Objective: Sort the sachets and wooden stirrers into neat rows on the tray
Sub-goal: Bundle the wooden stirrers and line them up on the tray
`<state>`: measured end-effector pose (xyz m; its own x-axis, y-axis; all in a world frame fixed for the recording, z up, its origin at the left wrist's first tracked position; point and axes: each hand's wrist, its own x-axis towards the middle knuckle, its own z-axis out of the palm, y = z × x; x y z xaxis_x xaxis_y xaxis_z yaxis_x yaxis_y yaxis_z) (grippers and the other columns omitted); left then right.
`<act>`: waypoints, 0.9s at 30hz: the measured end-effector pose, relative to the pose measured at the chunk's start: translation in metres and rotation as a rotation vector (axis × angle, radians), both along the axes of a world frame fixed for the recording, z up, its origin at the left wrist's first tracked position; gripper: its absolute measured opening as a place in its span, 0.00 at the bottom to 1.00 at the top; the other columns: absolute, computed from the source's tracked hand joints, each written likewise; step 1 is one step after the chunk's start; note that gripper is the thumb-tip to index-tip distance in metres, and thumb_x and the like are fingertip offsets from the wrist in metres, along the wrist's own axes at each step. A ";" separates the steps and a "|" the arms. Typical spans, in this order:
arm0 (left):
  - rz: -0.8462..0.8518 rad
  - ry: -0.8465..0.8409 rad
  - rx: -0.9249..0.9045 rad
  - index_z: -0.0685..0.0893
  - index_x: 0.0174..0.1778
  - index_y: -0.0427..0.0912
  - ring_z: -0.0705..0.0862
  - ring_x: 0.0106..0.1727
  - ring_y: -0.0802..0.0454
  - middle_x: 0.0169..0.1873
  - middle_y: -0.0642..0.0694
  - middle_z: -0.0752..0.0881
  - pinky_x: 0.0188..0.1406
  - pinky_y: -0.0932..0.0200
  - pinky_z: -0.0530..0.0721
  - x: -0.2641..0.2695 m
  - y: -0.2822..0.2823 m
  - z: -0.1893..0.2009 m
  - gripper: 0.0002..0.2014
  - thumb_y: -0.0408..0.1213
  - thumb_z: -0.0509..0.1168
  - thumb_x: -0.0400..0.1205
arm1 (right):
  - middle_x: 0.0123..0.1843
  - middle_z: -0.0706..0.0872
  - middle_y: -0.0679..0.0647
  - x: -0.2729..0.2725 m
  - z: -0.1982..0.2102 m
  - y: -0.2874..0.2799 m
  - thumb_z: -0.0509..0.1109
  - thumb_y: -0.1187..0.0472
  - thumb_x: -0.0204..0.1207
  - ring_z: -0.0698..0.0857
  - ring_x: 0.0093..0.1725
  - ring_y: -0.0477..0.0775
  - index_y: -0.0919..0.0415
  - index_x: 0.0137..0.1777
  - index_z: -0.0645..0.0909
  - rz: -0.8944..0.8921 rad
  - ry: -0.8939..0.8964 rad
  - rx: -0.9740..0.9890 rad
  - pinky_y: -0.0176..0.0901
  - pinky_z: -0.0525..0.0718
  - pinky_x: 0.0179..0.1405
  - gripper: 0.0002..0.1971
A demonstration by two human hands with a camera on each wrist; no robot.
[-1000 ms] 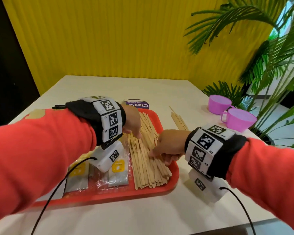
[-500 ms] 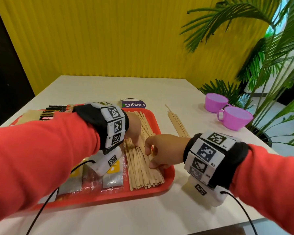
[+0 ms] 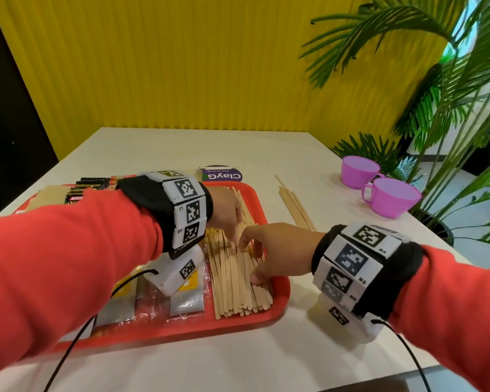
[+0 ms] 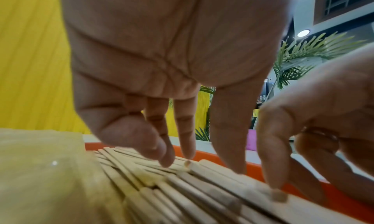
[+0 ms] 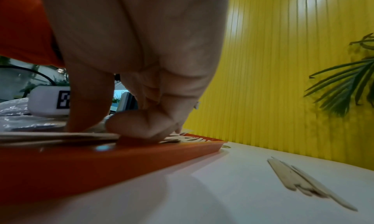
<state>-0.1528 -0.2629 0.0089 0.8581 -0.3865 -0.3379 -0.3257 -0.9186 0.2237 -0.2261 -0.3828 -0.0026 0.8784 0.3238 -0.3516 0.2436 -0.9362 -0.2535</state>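
A red tray [image 3: 277, 306] holds a row of wooden stirrers [image 3: 232, 281] on its right side and silver-and-yellow sachets [image 3: 186, 302] to their left. My left hand [image 3: 232, 230] reaches down over the far part of the row. In the left wrist view its straight fingertips [image 4: 166, 157] touch the stirrers [image 4: 182, 192]. My right hand [image 3: 251, 258] rests on the row's right side near the tray rim [image 5: 101, 163]. Its thumb [image 5: 87, 109] and a fingertip press down on the stirrers [image 5: 60, 135]. Neither hand holds anything.
Several loose stirrers [image 3: 297, 207] lie on the white table right of the tray. Two pink cups [image 3: 391, 196] stand at the right edge beside palm plants [image 3: 450, 108]. Dark sachets [image 3: 92, 183] lie at the tray's back left, and a purple round sign [image 3: 222, 175] behind the tray.
My right hand has slid left from the row's right edge toward my left hand, with its forefinger now stretched onto the stirrers. My left hand has stayed over the row.
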 end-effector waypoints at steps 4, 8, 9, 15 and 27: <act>-0.007 -0.039 0.115 0.78 0.68 0.41 0.79 0.63 0.50 0.64 0.46 0.81 0.53 0.61 0.75 -0.005 -0.003 0.001 0.24 0.47 0.69 0.78 | 0.63 0.81 0.51 0.003 0.001 -0.001 0.71 0.51 0.74 0.78 0.59 0.51 0.52 0.71 0.71 0.007 -0.024 -0.043 0.41 0.76 0.57 0.26; 0.018 -0.039 0.069 0.71 0.73 0.47 0.76 0.66 0.50 0.70 0.48 0.75 0.51 0.61 0.73 -0.005 -0.002 0.000 0.30 0.47 0.71 0.76 | 0.64 0.81 0.52 0.007 0.001 -0.002 0.69 0.52 0.76 0.78 0.62 0.53 0.54 0.73 0.71 0.028 -0.062 -0.085 0.41 0.76 0.57 0.25; 0.011 -0.032 0.076 0.71 0.73 0.47 0.75 0.67 0.50 0.70 0.48 0.75 0.53 0.61 0.72 -0.006 -0.003 0.000 0.30 0.47 0.72 0.75 | 0.64 0.81 0.52 0.007 0.001 -0.002 0.69 0.52 0.76 0.79 0.62 0.53 0.54 0.72 0.71 0.039 -0.061 -0.104 0.42 0.76 0.58 0.25; -0.003 -0.041 0.173 0.76 0.70 0.41 0.78 0.65 0.49 0.67 0.45 0.79 0.55 0.58 0.75 -0.012 -0.010 0.000 0.27 0.43 0.72 0.76 | 0.54 0.79 0.49 0.009 0.006 -0.003 0.68 0.55 0.77 0.77 0.54 0.50 0.56 0.63 0.79 0.047 -0.065 -0.125 0.38 0.73 0.50 0.15; 0.140 0.095 -0.313 0.80 0.59 0.36 0.83 0.53 0.48 0.57 0.40 0.82 0.48 0.59 0.82 0.011 -0.035 0.019 0.11 0.34 0.61 0.83 | 0.30 0.70 0.52 0.083 0.011 -0.073 0.64 0.58 0.81 0.68 0.27 0.47 0.61 0.28 0.65 -0.436 -0.116 -0.317 0.33 0.67 0.27 0.20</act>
<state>-0.1417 -0.2974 0.0275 0.8806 -0.3647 -0.3025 -0.1656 -0.8350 0.5247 -0.1429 -0.4555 0.0083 0.9462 -0.1850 -0.2653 -0.1745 -0.9826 0.0628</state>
